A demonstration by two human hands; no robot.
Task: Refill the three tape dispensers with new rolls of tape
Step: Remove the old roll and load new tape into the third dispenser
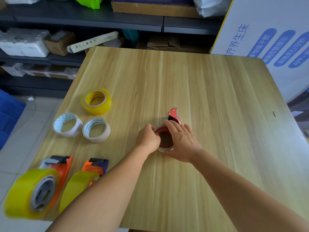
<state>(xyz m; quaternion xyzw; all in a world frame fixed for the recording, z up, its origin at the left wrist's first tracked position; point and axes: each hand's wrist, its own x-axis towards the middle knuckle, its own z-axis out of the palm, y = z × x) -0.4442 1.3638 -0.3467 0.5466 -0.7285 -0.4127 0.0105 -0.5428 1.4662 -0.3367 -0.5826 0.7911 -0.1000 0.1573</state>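
Bright, even light; soft shadows under the hands. Wide-angle bending and blur toward seven o'clock, sharper focus at centre.

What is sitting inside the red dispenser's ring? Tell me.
Only dark hollow shows inside the red dispenser. A pale, nearly spent tape roll wraps its outside. The left hand and right hand cover both sides, hiding the rest.

the table [192,84] is pale wood grain, smooth with a soft shine. the yellow roll [96,101] is glossy clear plastic tape. the two empty cores [67,125] look like matt cardboard. the red dispenser [173,115] looks like painted metal, the orange dispensers [62,166] like plastic.
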